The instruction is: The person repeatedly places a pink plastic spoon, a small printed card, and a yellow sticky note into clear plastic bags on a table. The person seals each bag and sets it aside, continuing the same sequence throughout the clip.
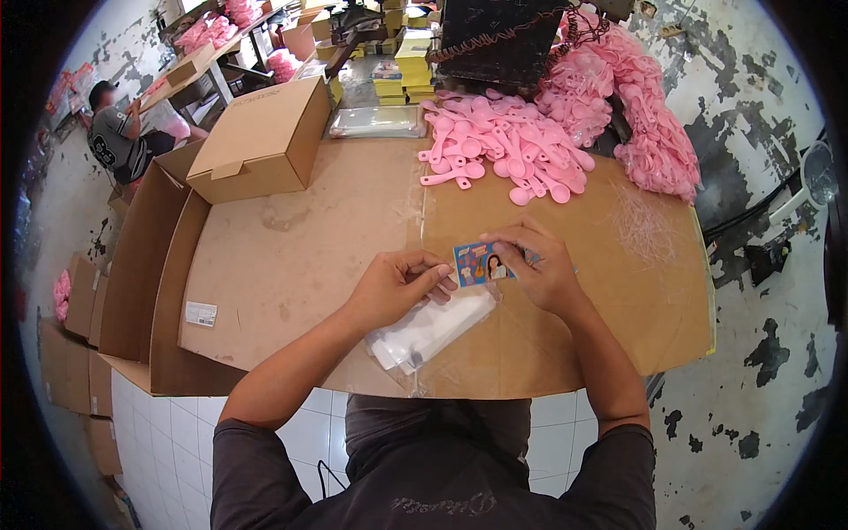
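Both hands hold a small clear plastic bag with a printed blue and pink card [480, 263] at its top. My left hand [399, 284] pinches the bag's left edge. My right hand [541, 265] grips the card end from the right. Below the hands lies a stack of clear plastic bags [430, 329] on the cardboard-covered table [309, 256]. A pile of pink plastic spoons [503, 146] lies beyond the hands, toward the back of the table.
A closed cardboard box [261, 141] stands at the back left, with open cartons [141, 265] beside the table's left edge. More pink parts [636, 106] heap up at the back right. Another person [119, 137] sits far left.
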Demonstrator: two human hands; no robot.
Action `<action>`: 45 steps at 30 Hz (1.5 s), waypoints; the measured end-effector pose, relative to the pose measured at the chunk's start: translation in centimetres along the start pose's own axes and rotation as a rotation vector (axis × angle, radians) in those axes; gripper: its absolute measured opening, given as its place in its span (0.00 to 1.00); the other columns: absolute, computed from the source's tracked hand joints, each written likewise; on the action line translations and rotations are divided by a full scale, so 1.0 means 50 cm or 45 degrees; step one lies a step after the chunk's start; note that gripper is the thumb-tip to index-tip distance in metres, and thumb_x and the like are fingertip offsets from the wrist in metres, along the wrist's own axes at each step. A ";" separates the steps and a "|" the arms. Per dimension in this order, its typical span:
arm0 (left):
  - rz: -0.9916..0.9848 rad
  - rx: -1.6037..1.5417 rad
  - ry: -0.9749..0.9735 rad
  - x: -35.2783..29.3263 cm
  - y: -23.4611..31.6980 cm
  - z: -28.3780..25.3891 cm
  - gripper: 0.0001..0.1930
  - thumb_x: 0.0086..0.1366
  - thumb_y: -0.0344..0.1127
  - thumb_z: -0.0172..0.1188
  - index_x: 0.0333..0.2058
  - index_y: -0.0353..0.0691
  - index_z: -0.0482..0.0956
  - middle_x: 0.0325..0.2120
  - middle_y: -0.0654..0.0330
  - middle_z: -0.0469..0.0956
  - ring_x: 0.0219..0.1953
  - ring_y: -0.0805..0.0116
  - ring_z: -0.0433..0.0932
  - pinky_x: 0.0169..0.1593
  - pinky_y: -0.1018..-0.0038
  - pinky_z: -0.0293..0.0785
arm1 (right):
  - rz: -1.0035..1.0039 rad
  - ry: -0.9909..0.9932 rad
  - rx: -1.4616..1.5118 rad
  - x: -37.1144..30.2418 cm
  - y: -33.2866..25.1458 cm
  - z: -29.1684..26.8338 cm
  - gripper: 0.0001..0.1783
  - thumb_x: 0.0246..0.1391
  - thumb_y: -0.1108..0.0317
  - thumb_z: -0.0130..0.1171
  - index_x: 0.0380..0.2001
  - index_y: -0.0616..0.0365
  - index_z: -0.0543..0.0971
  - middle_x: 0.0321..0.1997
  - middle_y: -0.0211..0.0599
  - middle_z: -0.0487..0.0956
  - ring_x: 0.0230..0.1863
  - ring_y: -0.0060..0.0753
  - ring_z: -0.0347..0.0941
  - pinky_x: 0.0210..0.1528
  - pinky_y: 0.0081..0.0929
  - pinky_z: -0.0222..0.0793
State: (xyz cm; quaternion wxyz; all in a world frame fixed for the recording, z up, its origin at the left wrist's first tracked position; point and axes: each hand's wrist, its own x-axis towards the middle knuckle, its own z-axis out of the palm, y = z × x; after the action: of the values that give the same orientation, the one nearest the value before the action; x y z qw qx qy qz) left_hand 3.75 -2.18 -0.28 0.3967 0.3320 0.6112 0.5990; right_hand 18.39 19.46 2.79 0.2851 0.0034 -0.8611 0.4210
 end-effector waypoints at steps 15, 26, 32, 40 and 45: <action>0.110 -0.079 0.056 0.007 -0.014 0.000 0.13 0.76 0.36 0.60 0.51 0.31 0.79 0.37 0.61 0.87 0.36 0.82 0.81 0.38 0.79 0.79 | 0.259 0.013 0.449 -0.031 0.020 0.051 0.17 0.62 0.71 0.66 0.53 0.63 0.80 0.39 0.35 0.81 0.37 0.24 0.79 0.36 0.26 0.74; 0.134 -0.105 -0.019 0.000 -0.017 0.005 0.12 0.76 0.32 0.59 0.52 0.30 0.78 0.42 0.60 0.85 0.41 0.79 0.82 0.46 0.80 0.80 | 0.383 0.010 0.526 -0.039 0.019 0.074 0.15 0.60 0.79 0.66 0.50 0.65 0.81 0.39 0.33 0.82 0.37 0.20 0.76 0.38 0.22 0.73; 0.176 -0.117 -0.065 -0.001 -0.021 0.009 0.16 0.74 0.29 0.62 0.57 0.31 0.76 0.43 0.60 0.85 0.42 0.79 0.82 0.45 0.80 0.80 | 0.301 0.066 0.452 -0.044 0.032 0.075 0.14 0.61 0.76 0.65 0.50 0.65 0.82 0.42 0.35 0.82 0.40 0.23 0.78 0.45 0.23 0.74; 0.138 -0.082 -0.063 -0.007 -0.012 0.006 0.18 0.73 0.28 0.62 0.59 0.30 0.75 0.42 0.59 0.85 0.40 0.80 0.81 0.43 0.80 0.80 | 0.034 -0.332 0.068 -0.015 0.021 0.030 0.13 0.65 0.68 0.61 0.49 0.62 0.83 0.53 0.45 0.79 0.57 0.42 0.75 0.59 0.37 0.70; 0.093 -0.034 -0.024 -0.008 -0.007 0.005 0.18 0.73 0.28 0.62 0.59 0.31 0.75 0.41 0.60 0.85 0.40 0.81 0.81 0.43 0.80 0.79 | -0.049 -0.019 -0.566 0.064 0.141 -0.052 0.17 0.67 0.65 0.57 0.54 0.62 0.80 0.56 0.51 0.79 0.57 0.54 0.75 0.60 0.44 0.70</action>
State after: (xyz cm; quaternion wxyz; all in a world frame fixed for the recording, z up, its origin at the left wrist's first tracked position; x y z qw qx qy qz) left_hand 4.19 -2.45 -0.58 0.3848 0.3543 0.5869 0.6180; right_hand 15.27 26.65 0.53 0.2803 -0.0401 -0.9346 0.2152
